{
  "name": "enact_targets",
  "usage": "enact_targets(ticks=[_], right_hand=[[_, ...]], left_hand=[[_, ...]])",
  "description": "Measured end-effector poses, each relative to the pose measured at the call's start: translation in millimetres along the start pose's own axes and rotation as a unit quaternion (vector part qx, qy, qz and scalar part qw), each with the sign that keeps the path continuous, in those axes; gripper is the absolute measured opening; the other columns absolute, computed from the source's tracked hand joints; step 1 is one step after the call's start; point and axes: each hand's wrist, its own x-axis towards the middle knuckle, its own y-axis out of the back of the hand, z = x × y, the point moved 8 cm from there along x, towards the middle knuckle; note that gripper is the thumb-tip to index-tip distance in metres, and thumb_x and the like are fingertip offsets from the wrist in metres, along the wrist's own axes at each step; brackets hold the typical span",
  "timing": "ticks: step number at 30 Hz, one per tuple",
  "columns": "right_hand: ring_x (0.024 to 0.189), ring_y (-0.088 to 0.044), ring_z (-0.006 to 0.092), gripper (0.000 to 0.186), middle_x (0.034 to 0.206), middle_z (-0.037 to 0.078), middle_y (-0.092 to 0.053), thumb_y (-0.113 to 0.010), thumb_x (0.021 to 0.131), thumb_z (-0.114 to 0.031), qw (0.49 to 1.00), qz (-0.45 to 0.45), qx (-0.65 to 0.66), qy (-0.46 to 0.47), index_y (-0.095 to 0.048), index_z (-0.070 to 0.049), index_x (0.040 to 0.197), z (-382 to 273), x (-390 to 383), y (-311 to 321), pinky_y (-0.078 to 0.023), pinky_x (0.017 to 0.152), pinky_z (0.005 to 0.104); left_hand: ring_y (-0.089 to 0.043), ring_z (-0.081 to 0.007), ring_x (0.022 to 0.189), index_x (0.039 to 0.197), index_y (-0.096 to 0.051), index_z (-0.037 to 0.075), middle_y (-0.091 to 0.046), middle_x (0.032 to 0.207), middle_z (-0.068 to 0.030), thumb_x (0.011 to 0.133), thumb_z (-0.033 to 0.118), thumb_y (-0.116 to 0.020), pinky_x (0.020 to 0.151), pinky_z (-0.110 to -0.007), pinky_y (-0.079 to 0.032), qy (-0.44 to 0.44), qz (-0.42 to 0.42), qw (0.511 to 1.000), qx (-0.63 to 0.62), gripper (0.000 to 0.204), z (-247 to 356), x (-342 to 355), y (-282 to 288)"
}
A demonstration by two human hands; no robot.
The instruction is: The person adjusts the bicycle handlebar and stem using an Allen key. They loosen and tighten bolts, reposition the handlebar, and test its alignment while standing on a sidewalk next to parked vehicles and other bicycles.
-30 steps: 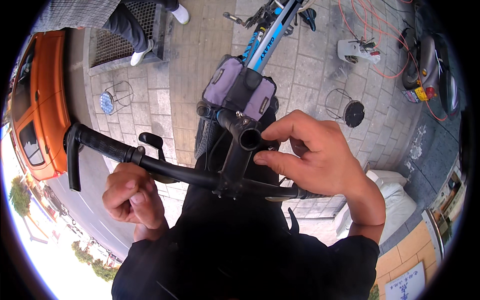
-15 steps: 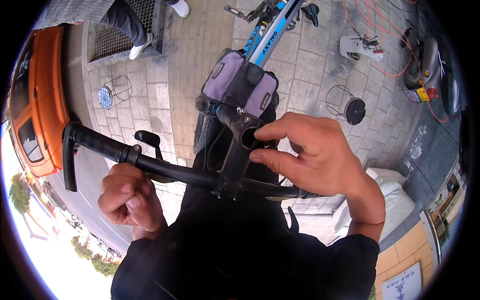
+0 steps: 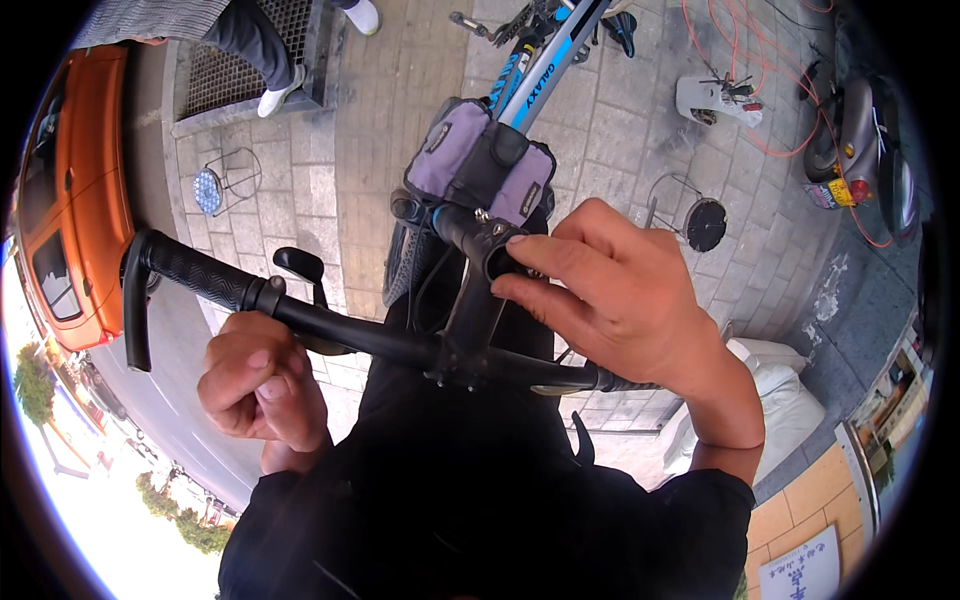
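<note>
A bicycle's black handlebar [image 3: 365,338] crosses in front of me, joined to a black stem [image 3: 470,320]. At the stem's far end is a round, open clamp. The thumb and forefinger of my right hand [image 3: 635,305] rest at this opening, one on each side of its rim. The other fingers are curled, and what lies behind them is hidden. My left hand [image 3: 262,385] is closed just below the left grip [image 3: 205,278], thumb against bent fingers. Whether anything small is inside it cannot be seen.
A purple and black frame bag [image 3: 450,150] straddles the silver-blue bike frame [image 3: 545,85]. Two stools, a blue-topped one [image 3: 208,190] and a black-topped one [image 3: 706,224], stand on the paving. An orange car [image 3: 75,200] is left; a scooter [image 3: 860,140] and hoses are right. Another person's legs [image 3: 250,45] show far left.
My right thumb and forefinger have shifted slightly at the clamp opening, and the hand has tilted. My left hand stays closed in nearly the same place.
</note>
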Motion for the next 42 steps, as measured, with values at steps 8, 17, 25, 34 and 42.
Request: enact_targets(ticks=[8,17,25,34,42], right_hand=[[0.064,-0.069,0.0225,0.026,0.090,0.009,-0.072,-0.086,0.084,-0.003,0.998,0.064,0.025,-0.006,-0.074,-0.003,0.107,-18.8,-18.0,-5.8,-0.052,0.054,0.0317],[0.057,-0.066,0.0257,0.017,0.079,0.008,-0.068,-0.084,0.089,-0.012,0.988,0.087,-0.130,0.016,-0.069,-0.005,0.089,-47.5,-24.0,-20.0,-0.050,0.049,0.0375],[0.056,-0.060,0.0357,0.044,0.065,0.011,-0.059,-0.075,0.100,-0.031,0.971,0.070,-0.224,-0.047,-0.058,-0.003,0.070,-45.2,-24.2,-29.4,-0.046,0.049,0.0455],[0.065,-0.056,0.0084,0.020,0.082,0.005,-0.073,-0.077,0.100,-0.020,0.969,0.101,0.104,-0.200,-0.073,-0.001,0.108,-9.9,-53.0,-38.8,-0.049,0.062,0.0289],[0.068,-0.068,0.0229,0.016,0.093,0.012,-0.076,-0.075,0.098,-0.013,0.984,0.096,-0.060,-0.135,-0.075,-0.002,0.110,-40.2,-50.7,-36.4,-0.054,0.065,0.0374]], left_hand=[[-0.055,-0.0168,0.061,0.111,-0.065,-0.003,-0.064,0.085,-0.0108,0.096,0.002,-0.061,0.057,-0.031,-0.043,-0.061,-0.015,0.998,-0.018,0.016,-0.9,-4.6,4.3],[-0.055,-0.0168,0.055,0.101,-0.070,-0.007,-0.065,0.073,-0.0108,0.084,-0.009,-0.064,0.052,-0.028,-0.042,-0.128,0.003,0.992,-0.006,0.018,8.9,-1.1,4.8],[-0.056,-0.0167,0.058,0.101,-0.071,-0.004,-0.065,0.074,-0.0106,0.086,-0.008,-0.066,0.053,-0.029,-0.041,-0.110,-0.015,0.994,0.013,0.016,15.6,-10.5,6.7],[-0.055,-0.0153,0.051,0.098,-0.073,0.000,-0.062,0.068,-0.0072,0.083,-0.008,-0.070,0.048,-0.029,-0.040,-0.117,0.008,0.993,0.005,0.018,13.5,-12.4,4.8],[-0.054,-0.0138,0.052,0.099,-0.074,0.001,-0.060,0.067,-0.0056,0.083,-0.006,-0.069,0.049,-0.029,-0.041,-0.102,-0.001,0.995,-0.002,0.018,13.0,-16.0,5.5]])
